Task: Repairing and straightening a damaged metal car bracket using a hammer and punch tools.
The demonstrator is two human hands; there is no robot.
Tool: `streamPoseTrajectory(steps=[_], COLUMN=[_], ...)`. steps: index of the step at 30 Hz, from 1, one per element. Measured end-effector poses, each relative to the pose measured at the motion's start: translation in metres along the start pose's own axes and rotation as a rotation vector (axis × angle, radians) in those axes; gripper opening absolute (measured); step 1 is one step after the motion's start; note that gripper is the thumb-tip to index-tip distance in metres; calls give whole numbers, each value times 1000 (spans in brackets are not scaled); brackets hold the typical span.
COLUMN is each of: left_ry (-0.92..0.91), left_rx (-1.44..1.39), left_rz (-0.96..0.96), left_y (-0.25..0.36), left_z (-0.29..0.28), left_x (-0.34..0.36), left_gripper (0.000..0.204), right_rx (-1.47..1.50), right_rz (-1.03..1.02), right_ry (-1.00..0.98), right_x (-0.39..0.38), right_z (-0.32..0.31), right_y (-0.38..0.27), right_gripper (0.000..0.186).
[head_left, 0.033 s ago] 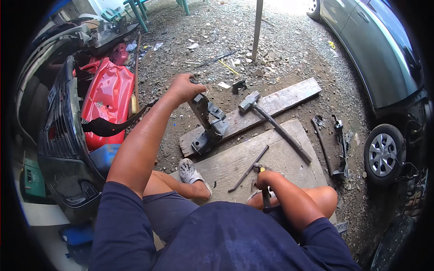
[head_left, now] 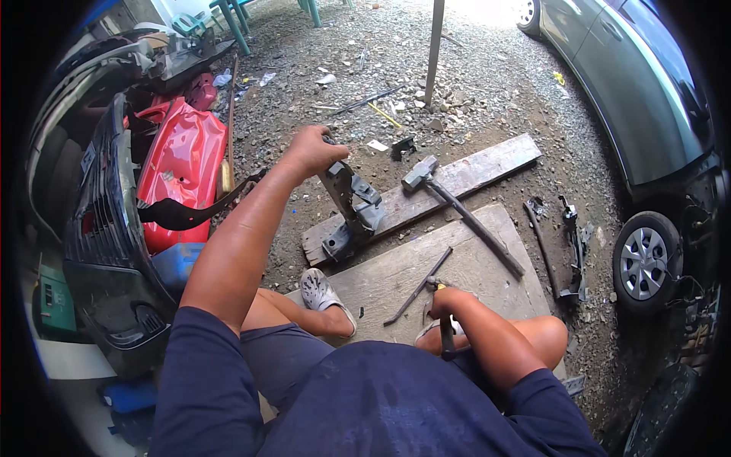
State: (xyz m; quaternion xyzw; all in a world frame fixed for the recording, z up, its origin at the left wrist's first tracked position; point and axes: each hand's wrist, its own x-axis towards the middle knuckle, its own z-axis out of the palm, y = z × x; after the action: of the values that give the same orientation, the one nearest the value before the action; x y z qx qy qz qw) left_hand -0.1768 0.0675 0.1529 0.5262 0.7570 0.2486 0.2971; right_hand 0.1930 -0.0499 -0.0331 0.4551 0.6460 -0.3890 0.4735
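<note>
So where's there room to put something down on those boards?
On the wide board, between the thin rod and the sledgehammer handle. Also the right end of the narrow plank, past the sledgehammer head. It's crowded at the plank's left part, where the metal bracket is, and around the right grip, with its tool and a nearby shoe.

Bracket (head_left: 356,217) is dull, worn metal. Sledgehammer head (head_left: 419,174) shows scuffed, matt metal. Plank (head_left: 495,161) is rough, weathered wood. Red panel (head_left: 181,160) looks glossy, creased. Car door (head_left: 636,103) is smooth, glossy. Shirt (head_left: 381,404) is matt cloth.
</note>
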Motion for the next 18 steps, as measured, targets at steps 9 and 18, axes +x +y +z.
streamPoseTrajectory(steps=[9,18], left_ry=[-2,11], left_rx=[115,-239], left_rz=[385,655], left_y=[25,82], left_z=[-11,-140], left_x=[-80,-146], left_gripper=[28,24], right_rx=[429,1727], right_rz=[-164,-465], right_ry=[590,359], right_x=[33,14], right_z=[-18,-66], right_y=[29,60], right_gripper=[76,95])
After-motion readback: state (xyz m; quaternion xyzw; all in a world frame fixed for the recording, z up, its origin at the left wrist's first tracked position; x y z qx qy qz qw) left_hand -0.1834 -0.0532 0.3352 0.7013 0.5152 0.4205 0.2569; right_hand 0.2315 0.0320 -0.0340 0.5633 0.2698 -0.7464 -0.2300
